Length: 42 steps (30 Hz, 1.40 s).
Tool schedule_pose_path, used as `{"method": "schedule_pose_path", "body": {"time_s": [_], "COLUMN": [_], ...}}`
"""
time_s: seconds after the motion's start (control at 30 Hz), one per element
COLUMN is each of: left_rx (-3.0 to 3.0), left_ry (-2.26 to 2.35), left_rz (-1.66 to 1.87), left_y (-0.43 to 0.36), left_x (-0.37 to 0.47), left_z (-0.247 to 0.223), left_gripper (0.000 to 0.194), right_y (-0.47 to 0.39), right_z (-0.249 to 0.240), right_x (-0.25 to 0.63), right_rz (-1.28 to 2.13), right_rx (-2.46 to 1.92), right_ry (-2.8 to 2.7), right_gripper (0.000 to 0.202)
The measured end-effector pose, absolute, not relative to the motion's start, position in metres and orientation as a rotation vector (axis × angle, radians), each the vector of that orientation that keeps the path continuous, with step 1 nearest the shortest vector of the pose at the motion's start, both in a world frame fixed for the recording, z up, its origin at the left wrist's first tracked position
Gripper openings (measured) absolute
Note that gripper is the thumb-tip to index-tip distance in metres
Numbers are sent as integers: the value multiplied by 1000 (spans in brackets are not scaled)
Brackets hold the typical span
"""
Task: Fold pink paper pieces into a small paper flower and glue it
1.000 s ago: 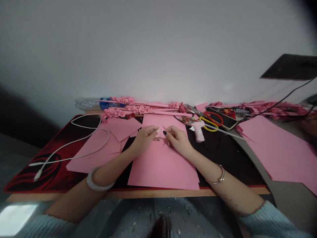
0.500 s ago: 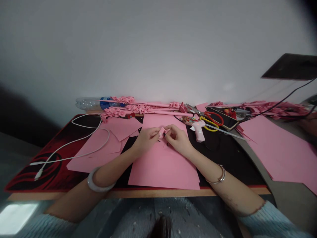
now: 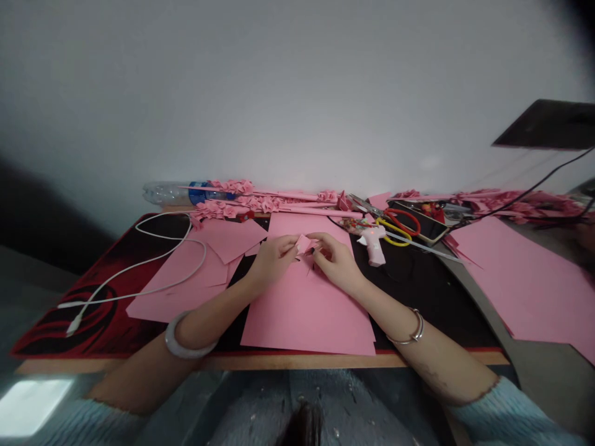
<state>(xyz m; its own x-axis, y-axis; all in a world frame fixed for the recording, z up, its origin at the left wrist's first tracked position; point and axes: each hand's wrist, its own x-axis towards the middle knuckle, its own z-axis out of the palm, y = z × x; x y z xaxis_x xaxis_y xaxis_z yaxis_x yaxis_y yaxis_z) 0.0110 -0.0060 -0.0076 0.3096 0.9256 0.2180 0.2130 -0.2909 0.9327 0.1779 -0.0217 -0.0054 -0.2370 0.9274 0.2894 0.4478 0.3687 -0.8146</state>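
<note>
Between my two hands is a small folded piece of pink paper (image 3: 304, 243). My left hand (image 3: 274, 259) pinches its left side with closed fingers. On the other side, my right hand (image 3: 335, 260) grips the paper's right edge between thumb and curled fingers. Both hands are over a large pink sheet (image 3: 307, 316) lying on the mat. To the right of my right hand lies a pale pink glue gun (image 3: 373, 245) with a small red light. Scissors with red and yellow handles (image 3: 402, 222) rest just behind it.
Pink paper flowers on stems (image 3: 260, 203) line the wall beside a clear plastic bottle (image 3: 167, 193). Loose pink sheets (image 3: 186, 291) lie at left under a white cable (image 3: 139, 295). More pink sheets (image 3: 534, 279) are at right. A dark mat (image 3: 427, 297) covers the table.
The small pink paper has turned a little and shows more of its face between my fingers. My hands stay in almost the same place.
</note>
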Motion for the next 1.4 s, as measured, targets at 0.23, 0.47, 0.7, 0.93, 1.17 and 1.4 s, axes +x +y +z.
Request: {"method": "schedule_pose_path", "body": {"time_s": [0.23, 0.47, 0.7, 0.93, 1.17, 1.4], "left_rx": [1571, 1429, 1405, 1379, 1243, 1174], "left_ry": [909, 874, 886, 848, 827, 848], "left_rz": [1083, 1058, 1050, 1025, 917, 926], "left_y": [-5, -5, -6, -7, -12, -14], "left_x": [11, 12, 11, 13, 16, 17], "left_z": [-10, -10, -7, -6, -1, 3], "left_gripper": [28, 30, 28, 21, 27, 36], "right_y": [-23, -23, -22, -22, -23, -25], "right_z": [-1, -1, -4, -5, 1, 2], "right_x": [177, 178, 178, 180, 180, 179], "right_rz": [767, 774, 763, 655, 474, 466], "right_rx": [-1182, -1173, -1164, -1179, -1122, -1097], "right_ry": [-1777, -1779, -1798, -1774, -1772, -1758], "right_gripper": [34, 33, 35, 32, 26, 23]}}
